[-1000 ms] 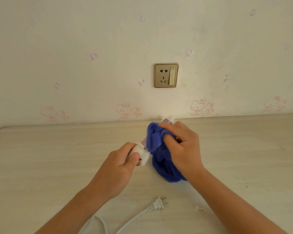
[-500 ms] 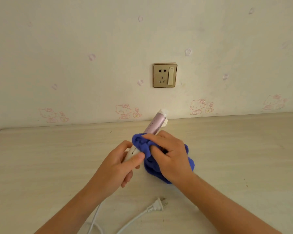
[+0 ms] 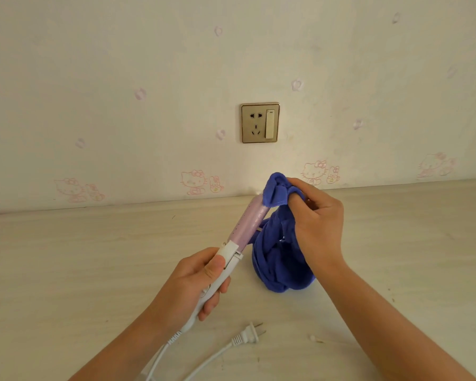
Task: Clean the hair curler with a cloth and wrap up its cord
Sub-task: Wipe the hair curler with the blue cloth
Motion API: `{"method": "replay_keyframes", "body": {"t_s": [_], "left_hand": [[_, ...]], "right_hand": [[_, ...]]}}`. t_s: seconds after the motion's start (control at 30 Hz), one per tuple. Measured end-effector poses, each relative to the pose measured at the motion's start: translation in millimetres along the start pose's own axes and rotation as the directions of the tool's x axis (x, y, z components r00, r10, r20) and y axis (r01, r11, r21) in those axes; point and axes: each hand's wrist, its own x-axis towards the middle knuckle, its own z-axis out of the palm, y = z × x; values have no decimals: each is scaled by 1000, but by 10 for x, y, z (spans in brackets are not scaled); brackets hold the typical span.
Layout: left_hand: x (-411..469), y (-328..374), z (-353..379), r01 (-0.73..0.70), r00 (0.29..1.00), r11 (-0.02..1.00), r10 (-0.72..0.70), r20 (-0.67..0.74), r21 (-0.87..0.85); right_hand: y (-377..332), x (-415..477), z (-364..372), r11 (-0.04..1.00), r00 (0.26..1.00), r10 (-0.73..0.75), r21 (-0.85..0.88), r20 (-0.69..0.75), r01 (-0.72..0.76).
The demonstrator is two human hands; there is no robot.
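The left hand (image 3: 201, 281) is curled round the white handle of the hair curler (image 3: 246, 224), thumb laid along the top. It holds the tool tilted up and away above the counter (image 3: 66, 270). The right hand (image 3: 318, 224) pinches the blue cloth (image 3: 280, 270) at the far tip of the barrel, and the rest of the fabric hangs down beside the barrel. The two hands are now well apart, each clamped on its own thing. Half a second ago the right hand was bunched up against the left at the base of the barrel. It has since slid the cloth up the whole length, leaving the lilac barrel bare from handle to tip. A second ago the cloth was also near the tip, so this looks like repeated back-and-forth strokes, and the wiping is probably still under way. The cord (image 3: 217, 353) trails loose off the near edge, with its plug (image 3: 249, 333) lying flat on the counter below the hands. The wrapping step has not yet begun.
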Motion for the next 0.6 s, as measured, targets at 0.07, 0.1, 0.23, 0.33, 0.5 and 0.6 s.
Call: {"method": "replay_keyframes", "body": {"t_s": [0.07, 0.1, 0.23, 0.33, 0.5, 0.6], "left_hand": [[5, -7, 9, -8, 1000, 1000, 9, 16, -27], [10, -11, 18, -8, 1000, 999, 8, 15, -38], [27, -30, 40, -13, 1000, 1000, 13, -12, -29], [39, -15, 5, -22, 999, 999, 19, -45, -48], [25, -12, -38, -27, 997, 999, 23, -70, -48], [29, 9, -3, -31, 998, 998, 27, -59, -57]], "right_hand": [[2, -13, 3, 1000, 1000, -5, -7, 10, 5], [-3, -28, 12, 1000, 1000, -5, -12, 30, 6], [-37, -155, 102, 993, 986, -66, -89, 152, 80], [-31, -303, 221, 970, 930, -113, -162, 349, 179], [-31, -293, 195, 984, 827, -83, -84, 556, 155], [2, -251, 174, 979, 885, -107, -105, 454, 173]]}}
